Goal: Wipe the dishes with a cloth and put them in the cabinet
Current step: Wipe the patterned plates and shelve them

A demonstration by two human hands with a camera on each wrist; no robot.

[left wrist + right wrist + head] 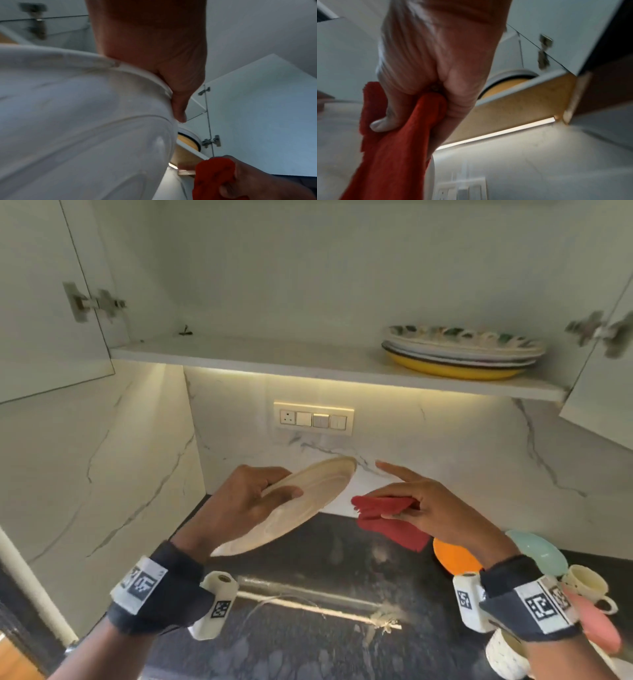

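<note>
Head view showed the left hand (246, 501) gripping a cream plate (298, 505) by its near rim, thumb across the underside and fingers behind, the plate tilted with its far edge raised toward the marble wall. Just to the right of it, not touching, the right hand (428, 508) pinched a folded red cloth (387, 518) between thumb and curled fingers, while the index finger stuck out straight. No brand or readable writing appeared anywhere — only black-and-white square markers on the wristbands (544, 604) of both hands.

Above both hands the cabinet (308, 364) stood with its doors swung wide; its shelf edge ran across over the fingertips. A stack of plates (462, 354), yellow at the bottom, sat on the shelf above the right hand, and the shelf stretch above the left hand lay bare.

Below and right of the right wrist, crowded together on the dark counter (325, 559), were an orange dish (452, 556), a pale green one (537, 553), a pink one (596, 625) and two cream cups (585, 583) — tight against that forearm.
</note>
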